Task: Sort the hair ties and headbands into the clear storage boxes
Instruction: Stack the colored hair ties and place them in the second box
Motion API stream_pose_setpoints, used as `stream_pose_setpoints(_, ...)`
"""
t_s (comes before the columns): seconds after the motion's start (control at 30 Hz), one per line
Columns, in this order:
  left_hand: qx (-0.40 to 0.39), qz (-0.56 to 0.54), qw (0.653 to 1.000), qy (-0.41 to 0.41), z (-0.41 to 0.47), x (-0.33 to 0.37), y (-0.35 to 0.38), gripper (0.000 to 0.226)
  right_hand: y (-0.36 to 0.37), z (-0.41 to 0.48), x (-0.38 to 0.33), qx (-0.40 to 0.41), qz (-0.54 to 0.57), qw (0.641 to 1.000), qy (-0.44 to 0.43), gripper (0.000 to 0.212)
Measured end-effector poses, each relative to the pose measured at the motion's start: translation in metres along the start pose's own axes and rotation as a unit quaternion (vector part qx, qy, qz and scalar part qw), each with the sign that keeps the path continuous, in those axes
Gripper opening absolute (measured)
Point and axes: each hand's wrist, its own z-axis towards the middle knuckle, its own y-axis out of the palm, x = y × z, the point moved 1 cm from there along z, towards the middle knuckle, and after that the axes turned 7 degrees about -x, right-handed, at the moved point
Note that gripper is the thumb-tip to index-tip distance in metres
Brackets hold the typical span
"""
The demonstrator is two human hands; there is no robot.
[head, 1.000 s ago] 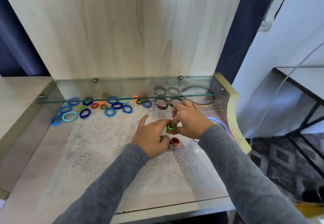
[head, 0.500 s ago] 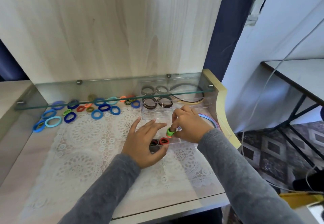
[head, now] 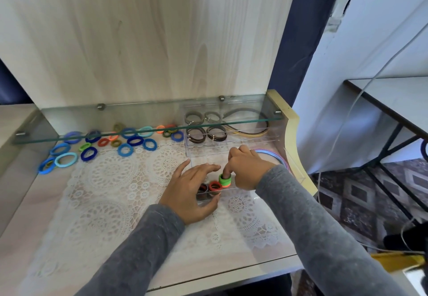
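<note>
Fingers of my right hand (head: pixel 249 171) are pinching green hair ties (head: pixel 225 180) at the 6 o'clock edge of the clear box (head: pixel 208 156); my left hand (head: pixel 187 191), fingers spread, is resting at their 9 o'clock.

- The left hand (head: pixel 188 192) is covering the nine o'clock end of the near clear box (head: pixel 231 188), leaving the dark hair ties (head: pixel 203 189) under its fingers only half showing.
- The right hand (head: pixel 247 168) is hiding its index fingertip inside the green hair ties (head: pixel 225 180); its thumb is lying out of sight.
- The glass shelf (head: pixel 139 119) edge is crossing the brown hair ties (head: pixel 195 131) at twelve o'clock, smearing their outlines.
- The striped headband (head: pixel 274 154), at three o'clock of the right hand, is running under the grey sleeve (head: pixel 301 205).
- A blue ring (head: pixel 425 149) is being cut off by the picture's right edge.
</note>
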Motion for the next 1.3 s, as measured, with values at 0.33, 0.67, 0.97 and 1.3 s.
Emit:
stream_pose_setpoints(0.33,0.011,-0.006,1.000,0.006,0.000,-0.001,0.001,0.055,0.001,-0.013,-0.007,-0.057,-0.020,0.998,0.018,0.042)
stream_pose_setpoints(0.67,-0.007,-0.016,0.998,0.064,-0.003,0.002,-0.001,0.042,-0.001,-0.011,-0.012,-0.080,-0.044,0.995,0.028,0.039)
stream_pose_setpoints(0.97,-0.033,-0.029,0.997,0.068,-0.004,0.001,-0.003,0.045,-0.005,-0.008,-0.010,-0.112,-0.019,0.993,0.030,0.038)
stream_pose_setpoints(1.3,-0.034,-0.041,0.997,0.062,-0.004,0.003,-0.005,0.048,0.000,-0.007,0.011,0.095,0.130,0.987,-0.006,0.038)
